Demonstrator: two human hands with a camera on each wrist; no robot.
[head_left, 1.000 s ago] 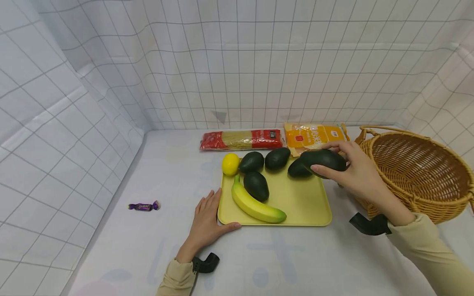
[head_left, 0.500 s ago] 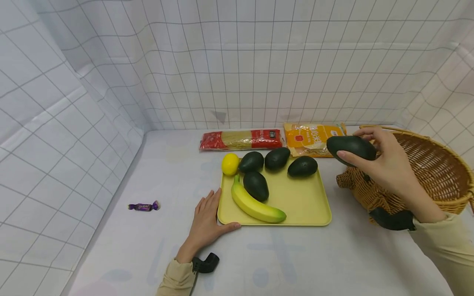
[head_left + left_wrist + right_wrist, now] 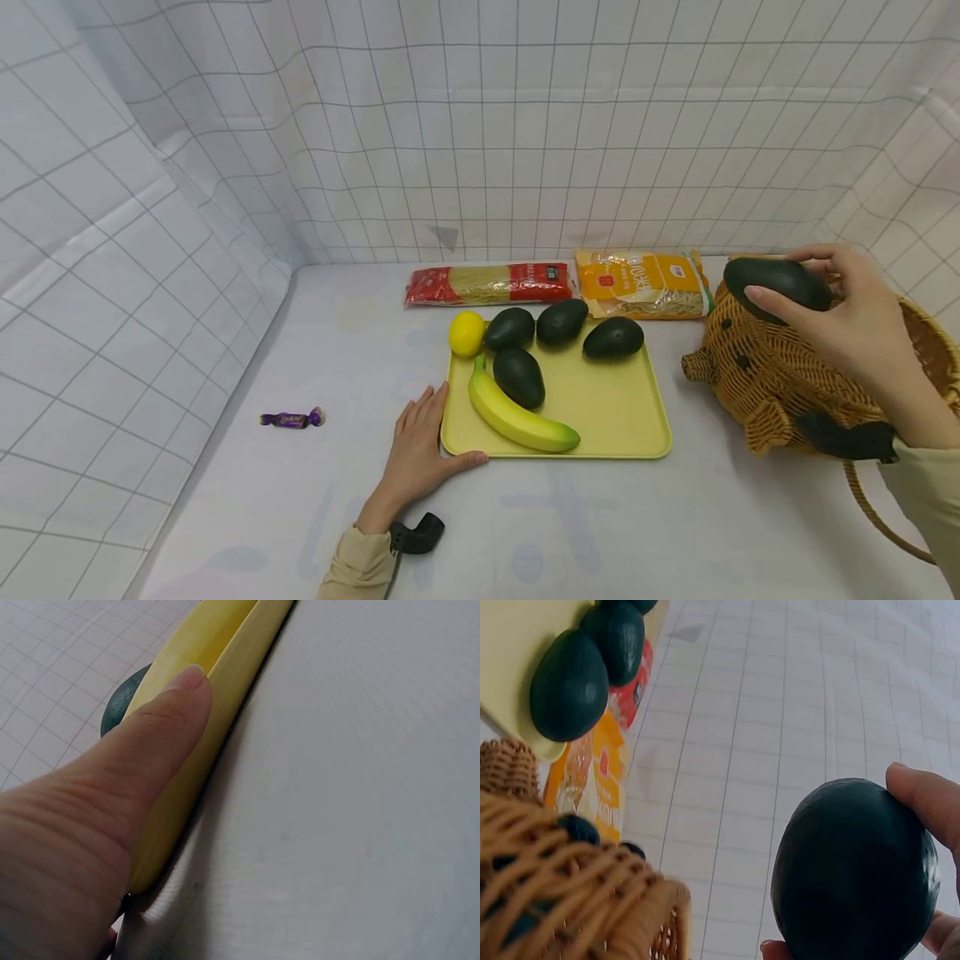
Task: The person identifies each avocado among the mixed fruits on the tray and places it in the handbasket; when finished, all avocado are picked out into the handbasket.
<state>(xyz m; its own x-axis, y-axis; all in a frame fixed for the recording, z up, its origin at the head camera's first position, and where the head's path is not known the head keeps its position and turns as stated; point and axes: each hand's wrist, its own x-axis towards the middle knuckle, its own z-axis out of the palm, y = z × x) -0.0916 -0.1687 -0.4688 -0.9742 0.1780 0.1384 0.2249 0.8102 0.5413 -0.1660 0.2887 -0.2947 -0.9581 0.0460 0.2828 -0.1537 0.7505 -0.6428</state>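
In the head view, my right hand (image 3: 870, 321) holds a dark green avocado (image 3: 776, 287) between thumb and fingers, above the near side of a wicker basket (image 3: 787, 367) shaped like a pig. The right wrist view has that avocado (image 3: 851, 877) up close, apart from the basket rim (image 3: 656, 900). At the left front corner of a yellow tray (image 3: 615, 408), my left hand (image 3: 420, 454) rests with fingers along the side and thumb on the front edge. On the tray lie several avocados (image 3: 517, 377), a banana (image 3: 517, 414) and a lemon (image 3: 467, 333).
Behind the tray lie a red noodle packet (image 3: 487, 284) and an orange noodle packet (image 3: 645, 283). A purple wrapped candy (image 3: 292, 418) is on the table to the left. White gridded cloth (image 3: 525, 133) stands behind and at the sides.
My right hand has carried the avocado right, from above the tray's far right corner to over the basket. Another avocado left on the tray came into full view. The left hand stays put.
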